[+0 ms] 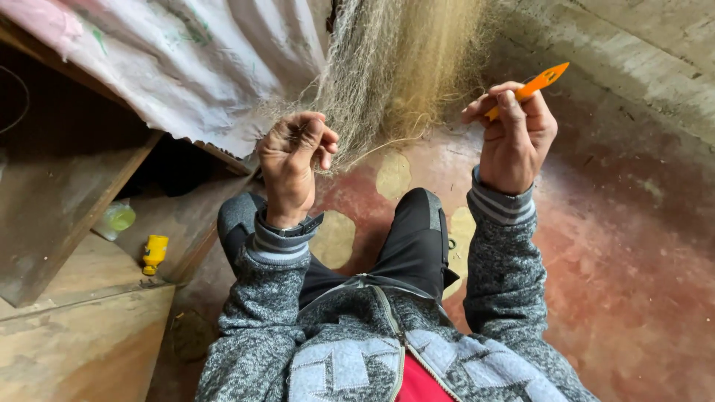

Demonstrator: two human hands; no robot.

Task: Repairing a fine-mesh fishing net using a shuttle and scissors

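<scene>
A yellow bottle point(155, 254) is lying on the wooden shelf point(89, 260). The left hand point(292, 165) is pinching the hanging fishing net point(395, 74) (pale, fine-meshed) with closed fingers, while the right hand point(514, 134) is gripping an orange netting needle point(538, 82) beside it.

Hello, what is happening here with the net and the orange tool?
A seated person in a grey knitted jacket works on a pale fishing net that hangs down in front of them. The left hand pinches strands at the net's lower edge. The right hand holds an orange netting needle, its tip pointing up and away, and a thin line runs from it toward the net. At the left, a small yellow object lies on a wooden ledge, and the floor is worn red.
</scene>
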